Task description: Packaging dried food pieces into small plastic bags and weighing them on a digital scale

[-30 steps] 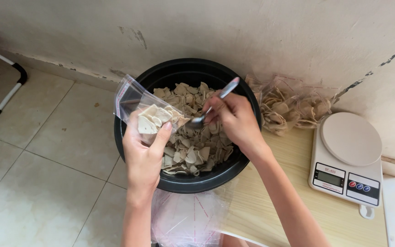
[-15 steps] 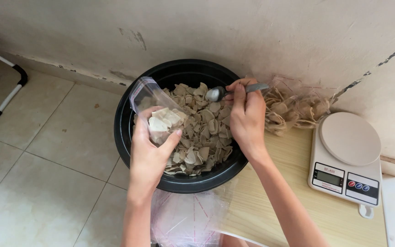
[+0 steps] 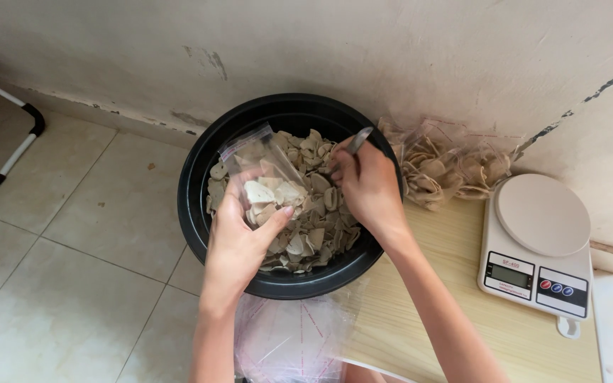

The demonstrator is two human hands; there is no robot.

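The left hand [image 3: 239,237] is closed around a small clear bag [image 3: 267,181], held up over the middle of the big black bowl [image 3: 200,213]. The bag looks partly full of pale chips [image 3: 321,220]; there seems to be room near its open top. The right hand [image 3: 367,184] is wrapped around a shiny metal spoon [image 3: 356,140], with the scoop end down in the chips at about 1 o'clock in the bowl.

A lot is left: the bowl has a big heap of chips. Some work looks done, since filled bags [image 3: 448,167] lie at 3 o'clock from the bowl, by the wall.

The chips are flat, dry, curly and beige. The bag is thin and crinkly. The bowl is round and smooth. A white scale [image 3: 537,248] with a round top sits on the light wood bench [image 3: 420,319]. More empty bags [image 3: 292,337] lie at 6 o'clock.
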